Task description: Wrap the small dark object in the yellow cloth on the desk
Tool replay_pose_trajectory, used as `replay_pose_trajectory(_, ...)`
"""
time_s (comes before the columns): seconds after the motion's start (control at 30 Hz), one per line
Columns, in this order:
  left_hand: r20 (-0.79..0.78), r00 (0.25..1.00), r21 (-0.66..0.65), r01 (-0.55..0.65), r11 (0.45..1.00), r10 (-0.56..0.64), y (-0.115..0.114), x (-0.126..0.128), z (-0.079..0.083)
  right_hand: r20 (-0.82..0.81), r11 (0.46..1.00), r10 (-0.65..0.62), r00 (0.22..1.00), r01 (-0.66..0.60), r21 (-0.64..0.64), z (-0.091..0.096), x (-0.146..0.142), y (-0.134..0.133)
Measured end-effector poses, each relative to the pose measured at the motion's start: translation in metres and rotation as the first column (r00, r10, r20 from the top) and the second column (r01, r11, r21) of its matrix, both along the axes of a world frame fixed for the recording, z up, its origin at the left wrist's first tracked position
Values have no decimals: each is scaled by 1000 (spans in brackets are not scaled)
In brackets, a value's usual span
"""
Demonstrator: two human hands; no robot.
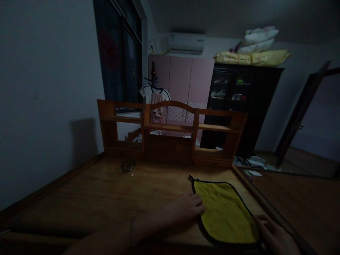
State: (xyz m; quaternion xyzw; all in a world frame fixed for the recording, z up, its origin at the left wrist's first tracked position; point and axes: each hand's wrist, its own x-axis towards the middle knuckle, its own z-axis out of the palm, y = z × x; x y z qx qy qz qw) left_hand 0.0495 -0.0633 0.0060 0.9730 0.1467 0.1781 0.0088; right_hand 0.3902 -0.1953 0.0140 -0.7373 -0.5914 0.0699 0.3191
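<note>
Dim room, light scarce; wooden counter in the foreground, open shelf unit along its far edge at 12 o'clock. Clock directions below run from the centre of the yellow cloth, 12 pointing away from the wearer.

Position: cloth lies spread on the counter near its right-hand edge, toward 4–5 o'clock of the view. Dark border all round; small loop at the 10–11 o'clock corner. Glass dish well apart, toward 10 o'clock.

Hands: left hand at 9 o'clock, fingers part-curled over the border. Right hand at about 4 o'clock, fingers bent against the edge. Cannot tell whether either is pinching fabric; blur and shadow hide the undersides.

Handling (judged): light, soft, limp; faint ripples suggest some pile. Not fragile, probably not slippery. Border likely a little stiffer than the middle, so best hold is a pinch there, at 9 and 3–4 o'clock, pulled lightly apart for flatness. One-edge lift would let it sag. Loop suits a single-finger hold.
</note>
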Motion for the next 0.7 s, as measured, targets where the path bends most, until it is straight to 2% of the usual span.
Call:
replay_pose_trajectory(0.03, -34, 998, 61, 59, 996, -57, -4, 11, -3, -30, 1000, -6, 1000, 6, -12, 0, 0, 1)
replay_pose_trajectory(0.1, -65, 995, 31, 82, 996, -79, -2, 26, -3, -91, 1000, -4, 996, 2, -26, -2, 0, 4)
replay_pose_trajectory(0.23, -20, 994, -98, -109, 989, 107, 12, 32, 4, -148, 998, 65, 987, -65, 6, -10, -11, 12)
replay_pose_trajectory(0.33, 68, 956, -175, -270, 947, 285, 12, 11, 7, -173, 993, 111, 979, -115, -14, -13, -41, 23)
replay_pose_trajectory(0.43, 145, 893, -259, -382, 887, 427, 5, -36, 4, -172, 973, 227, 959, -231, -3, -7, -95, 38)
replay_pose_trajectory(0.53, 320, 723, -474, -437, 764, 612, 2, -106, -7, -165, 944, 331, 929, -326, 55, 2, -168, 55)
replay_pose_trajectory(0.7, 363, 418, -598, -581, 552, 833, -2, -248, -27, -174, 872, 488, 855, -482, 78, 6, -304, 76)
